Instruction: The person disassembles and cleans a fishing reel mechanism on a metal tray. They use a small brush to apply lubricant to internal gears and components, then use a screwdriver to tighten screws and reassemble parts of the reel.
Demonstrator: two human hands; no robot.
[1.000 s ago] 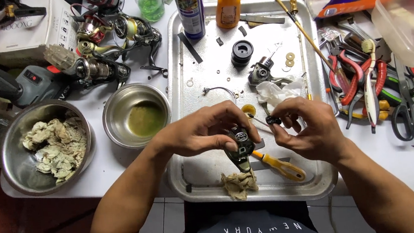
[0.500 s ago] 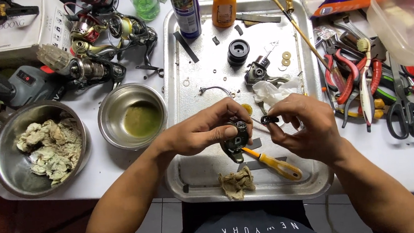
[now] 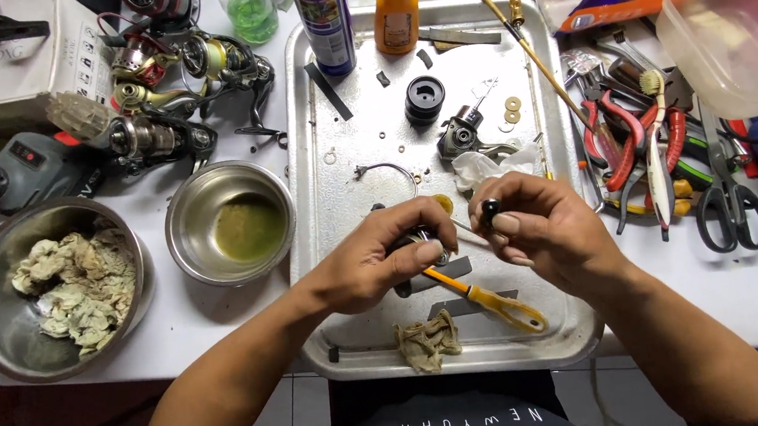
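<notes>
Over the near part of the metal tray (image 3: 338, 271) the left hand (image 3: 383, 263) is closed around a dark reel body (image 3: 419, 248), mostly hidden under its fingers; the right hand (image 3: 541, 231), just to the right, pinches a small black knob (image 3: 490, 207) between thumb and fingertips; a yellow-handled screwdriver (image 3: 492, 299) lies on the tray beneath both hands, a crumpled rag (image 3: 427, 341) nearer still; on the tabletop to the left stands a steel bowl (image 3: 230, 221) of greenish liquid
</notes>
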